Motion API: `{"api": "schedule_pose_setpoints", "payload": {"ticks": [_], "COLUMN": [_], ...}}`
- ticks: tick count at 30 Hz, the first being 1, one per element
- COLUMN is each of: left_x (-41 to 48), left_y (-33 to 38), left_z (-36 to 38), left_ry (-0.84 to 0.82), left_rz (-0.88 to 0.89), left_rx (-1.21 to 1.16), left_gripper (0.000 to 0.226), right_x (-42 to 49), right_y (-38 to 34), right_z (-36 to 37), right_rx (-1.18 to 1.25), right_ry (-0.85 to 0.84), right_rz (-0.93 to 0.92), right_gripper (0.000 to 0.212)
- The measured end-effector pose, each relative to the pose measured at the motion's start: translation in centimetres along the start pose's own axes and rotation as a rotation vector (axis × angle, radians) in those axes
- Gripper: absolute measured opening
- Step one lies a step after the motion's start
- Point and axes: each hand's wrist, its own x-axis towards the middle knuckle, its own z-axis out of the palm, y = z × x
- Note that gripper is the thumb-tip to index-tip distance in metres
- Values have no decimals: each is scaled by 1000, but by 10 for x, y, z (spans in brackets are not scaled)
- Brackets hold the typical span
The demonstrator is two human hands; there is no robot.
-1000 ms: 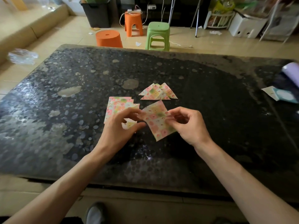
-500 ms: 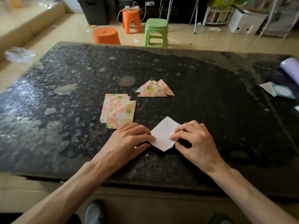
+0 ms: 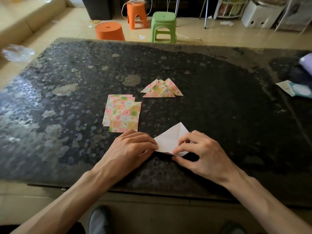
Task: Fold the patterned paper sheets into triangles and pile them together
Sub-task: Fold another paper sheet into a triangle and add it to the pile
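Note:
One paper sheet [image 3: 170, 138] lies white side up on the dark table [image 3: 219, 107], turned like a diamond with creases showing. My left hand [image 3: 133, 146] presses its left corner flat with straight fingers. My right hand [image 3: 200, 151] pinches the near corner between thumb and forefinger and lifts it off the table. A stack of unfolded patterned sheets [image 3: 122, 113] lies just beyond my left hand. Farther back sits a pile of folded patterned triangles [image 3: 162, 89].
Papers and a teal card [image 3: 294, 89] lie at the table's right edge beside a lilac roll [image 3: 306, 60]. Beyond the far edge stand two orange stools [image 3: 109, 31] and a green stool [image 3: 163, 27]. A clear plastic bag [image 3: 17, 52] lies off the left side.
The sheet was held in the air pattern side up; it has been turned over and laid white side up on the table. My right hand now lifts its near corner.

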Motion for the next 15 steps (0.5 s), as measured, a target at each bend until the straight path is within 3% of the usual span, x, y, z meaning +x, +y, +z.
{"api": "schedule_pose_setpoints", "payload": {"ticks": [8, 12, 15], "left_x": [2, 9, 13], "left_y": [0, 5, 5], "left_z": [1, 0, 1], "left_ry": [-33, -44, -26], "left_rz": [-42, -228, -360], "left_rx": [-18, -157, -198], "left_gripper": [17, 20, 26], "right_x": [3, 9, 15], "right_y": [-7, -11, -9], "right_z": [1, 1, 5], "right_rx": [92, 297, 262], "right_ry": [2, 47, 35], "right_rz": [95, 234, 314], "right_gripper": [17, 20, 26]}}
